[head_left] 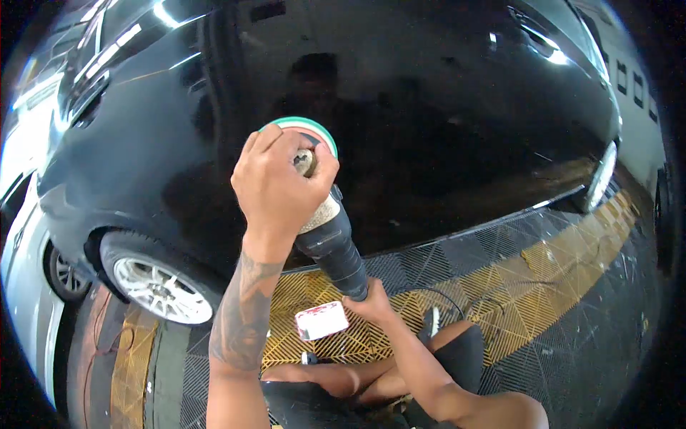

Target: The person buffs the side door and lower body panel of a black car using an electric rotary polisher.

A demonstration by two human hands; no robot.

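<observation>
Polisher: this long, dark-bodied power polisher [332, 247] lies aslant through the middle of the frame, its green-edged pad [307, 123] uppermost and turned to the car's glossy black side [443, 157]. I can't see the pad's face from here, so whether it sits flat is hard to tell.
Left hand: the left hand [275, 171] is curled over the head, thumb and fingers closing round its worn, roundish knob [304, 162].
Right hand: the right hand [369, 300] wraps the rear end of the body, low in the centre; some fingers are hidden.
Handling it well: I'd want the pad square to the panel, light, even pressure from the left hand, and the right steadying the tail so the edge doesn't dig in. The cord wants to hang free of the pad.
Polisher from the hands: directly under the left palm, running down and rightward into the right hand's grip.
Near the grip: a white-and-pink item [321, 320] lies on the yellow floor tiles [421, 325], just left of the right hand. A dark cord [429, 289] curves off to the right.
Farther out: a white-spoked wheel [161, 289] at lower left, part of another vehicle [25, 286] at the left edge, a pale wall [636, 136] at upper right.
</observation>
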